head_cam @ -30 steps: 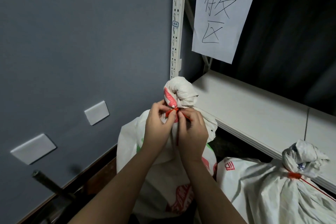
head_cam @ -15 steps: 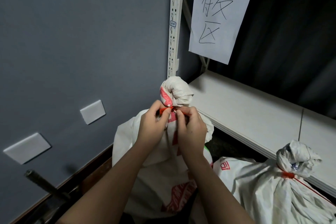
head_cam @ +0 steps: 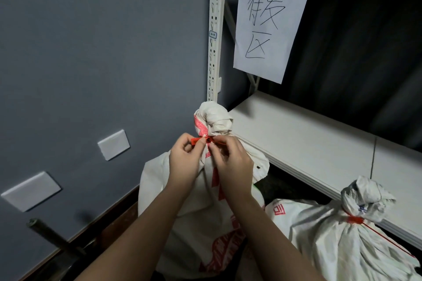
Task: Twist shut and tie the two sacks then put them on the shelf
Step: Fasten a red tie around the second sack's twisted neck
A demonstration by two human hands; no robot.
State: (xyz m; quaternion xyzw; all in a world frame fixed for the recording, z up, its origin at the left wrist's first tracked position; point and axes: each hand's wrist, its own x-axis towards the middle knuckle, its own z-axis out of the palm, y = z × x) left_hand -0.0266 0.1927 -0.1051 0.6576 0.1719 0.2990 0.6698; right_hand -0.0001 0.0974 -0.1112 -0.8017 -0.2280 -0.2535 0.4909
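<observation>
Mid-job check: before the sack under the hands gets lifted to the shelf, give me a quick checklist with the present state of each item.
1. Neck of the near sack twisted shut: ok, the top is bunched into a knob above the tie.
2. Red tie around that neck: ok, it circles the neck, pinched by the left hand and the right hand.
3. Tie pulled tight and locked: cannot tell, the fingers cover the closure.
4. Second sack tied: ok, a red tie sits at its neck, tail trailing right.
5. Landing spot on the shelf: ok, the white board beside the sacks is bare.
6. Hands free to lift: not ok, both are on the tie.
</observation>
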